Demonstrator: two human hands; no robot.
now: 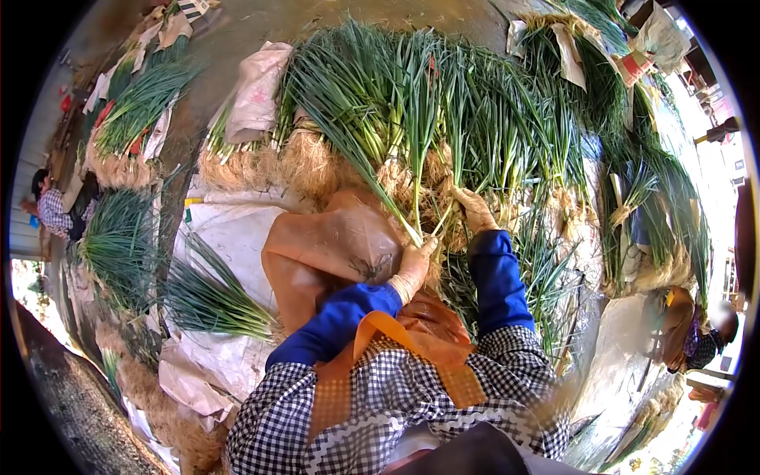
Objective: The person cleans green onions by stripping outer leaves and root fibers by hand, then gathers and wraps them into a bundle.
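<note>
My left hand [415,267] is closed round the lower ends of a few green onions [393,207], over the lap of an orange-brown apron [328,241]. Their long leaves fan up and away over a thick row of more green onions [507,119] with tan, stringy roots. To the right and a little higher, my right hand [473,210] is closed at a thin pale stalk that slants up from beside the left hand. Its fingertips partly hide the stalk, and root strands hang close by.
A small bundle of green onions [218,297] lies on white sheeting [237,237] at the left. More heaps [119,237] lie farther left, and others [657,214] at the right. A person [54,204] sits at the far left, another [704,344] at the far right.
</note>
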